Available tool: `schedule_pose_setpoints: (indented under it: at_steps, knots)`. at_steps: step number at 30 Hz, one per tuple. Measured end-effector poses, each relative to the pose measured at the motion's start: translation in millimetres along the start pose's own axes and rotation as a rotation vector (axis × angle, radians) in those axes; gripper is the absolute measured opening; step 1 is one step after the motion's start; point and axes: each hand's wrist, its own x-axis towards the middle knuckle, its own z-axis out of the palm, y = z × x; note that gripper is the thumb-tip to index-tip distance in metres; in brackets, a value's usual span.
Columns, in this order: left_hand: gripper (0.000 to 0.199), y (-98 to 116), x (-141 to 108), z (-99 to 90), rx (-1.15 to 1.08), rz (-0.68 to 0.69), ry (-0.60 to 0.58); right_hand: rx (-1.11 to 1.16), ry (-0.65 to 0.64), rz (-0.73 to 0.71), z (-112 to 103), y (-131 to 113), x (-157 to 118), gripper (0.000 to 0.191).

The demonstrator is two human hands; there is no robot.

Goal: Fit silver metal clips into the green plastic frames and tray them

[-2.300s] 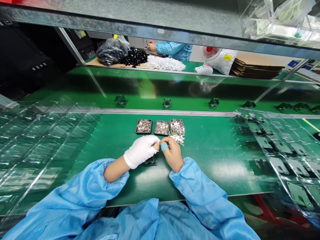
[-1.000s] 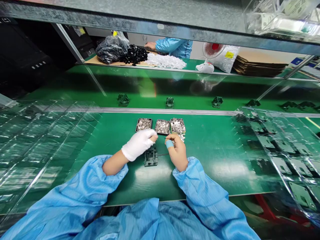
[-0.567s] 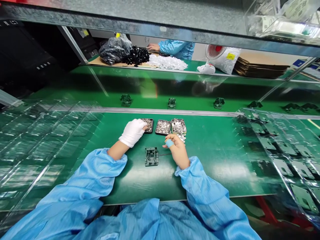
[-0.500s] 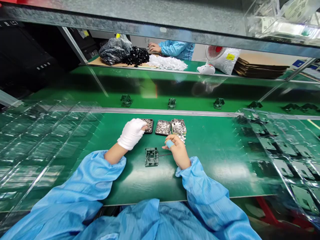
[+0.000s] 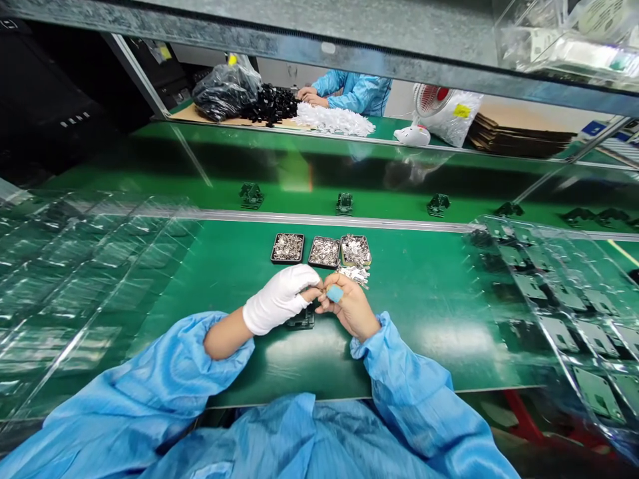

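My left hand (image 5: 279,298), in a white glove with bare fingertips, meets my right hand (image 5: 348,303) above the green mat. Both are closed in a pinch, fingertips touching or nearly so; whatever they hold is too small to make out. A blue wrap covers one finger of my right hand. Partly hidden below them lies a dark green circuit board assembly (image 5: 302,320). Just beyond the hands stand a left tray (image 5: 273,258), a middle tray (image 5: 310,261) and a right tray (image 5: 370,256), filled with small metal parts. Loose silvery pieces (image 5: 355,275) lie before the right tray.
Clear plastic trays flank me: a left one (image 5: 100,266) and a right one (image 5: 559,299) holding boards. Several board assemblies (image 5: 344,203) stand behind the metal rail (image 5: 319,219). A shelf edge (image 5: 319,56) crosses overhead. Beyond it, a co-worker's hands (image 5: 314,98) are near black and white parts.
My left hand has moved from the left metal-parts tray toward me and right, meeting my right hand. The board assembly is now mostly covered. The co-worker's second hand now shows.
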Motion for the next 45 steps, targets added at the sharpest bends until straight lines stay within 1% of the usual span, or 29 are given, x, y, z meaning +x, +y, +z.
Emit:
schedule_pose_setpoints:
  at_steps: [2,4,7,10,13,14,16,17,18,19,20,22,24,26,30,33,36,41,45]
  knots:
    - [0.037,0.7,-4.4,-1.9,0.031,-0.012,-0.006,-0.059,0.012,-0.002,0.5,1.5,0.3,0.034]
    - [0.041,2.2,-10.2,-2.9,0.067,-0.008,-0.032,-0.14,-0.01,0.003,1.2,3.2,0.1,0.032]
    - [0.048,4.3,-18.8,-2.3,0.106,0.046,-0.081,-0.237,-0.104,0.008,2.3,3.9,-2.3,0.029]
    - [0.05,5.4,-25.3,-0.8,0.145,0.115,-0.103,-0.359,-0.211,-0.009,2.4,1.3,-6.8,0.024]
    - [0.046,3.9,-33.0,-1.6,0.173,0.126,-0.114,-0.52,-0.249,-0.069,0.7,-2.9,-10.0,0.016]
    - [0.042,2.6,-36.7,-2.3,0.172,0.103,-0.099,-0.559,-0.238,-0.094,-0.5,-4.2,-10.0,0.015]
    - [0.036,-1.1,-45.8,-3.0,0.16,0.0,-0.032,-0.601,-0.177,-0.136,-3.9,-6.0,-8.4,0.012]
    - [0.043,-3.3,-50.8,-2.3,0.148,-0.068,-0.004,-0.611,-0.128,-0.153,-6.0,-6.5,-6.9,0.011]
    - [0.056,-5.4,-55.6,-0.7,0.13,-0.141,0.005,-0.627,-0.073,-0.169,-8.1,-6.6,-5.1,0.01]
    - [0.068,-7.5,-59.8,2.0,0.103,-0.221,-0.007,-0.65,-0.022,-0.184,-10.0,-6.5,-3.3,0.009]
    - [0.073,-9.4,-63.1,5.6,0.065,-0.299,-0.034,-0.68,0.016,-0.199,-11.5,-6.0,-1.6,0.008]
    - [0.068,-12.1,-66.6,14.0,-0.03,-0.436,-0.091,-0.755,0.035,-0.252,-12.8,-4.3,0.4,0.005]
    - [0.057,-13.2,-66.4,21.5,-0.114,-0.501,-0.11,-0.847,0.0,-0.355,-11.4,-2.0,0.3,0.004]
    - [0.05,-12.3,-64.5,25.8,-0.149,-0.465,-0.074,-0.952,-0.036,-0.472,-7.9,0.6,-1.5,0.005]
    - [0.047,-6.2,-62.9,26.9,-0.105,-0.298,0.068,-1.087,-0.089,-0.64,0.9,5.7,-6.6,0.009]
    - [0.044,-0.7,-63.3,25.5,-0.055,-0.209,0.103,-1.137,-0.108,-0.723,5.5,8.4,-8.8,0.011]
    - [0.043,3.3,-62.7,24.5,-0.027,-0.185,0.115,-1.179,-0.095,-0.734,7.0,9.0,-9.4,0.011]
    - [0.037,6.1,-60.9,24.2,-0.024,-0.208,0.119,-1.198,-0.068,-0.726,7.4,8.0,-9.5,0.011]
    - [0.04,4.9,-62.0,26.3,0.062,-0.169,0.134,-1.195,-0.036,-0.693,8.0,9.3,-10.3,0.011]
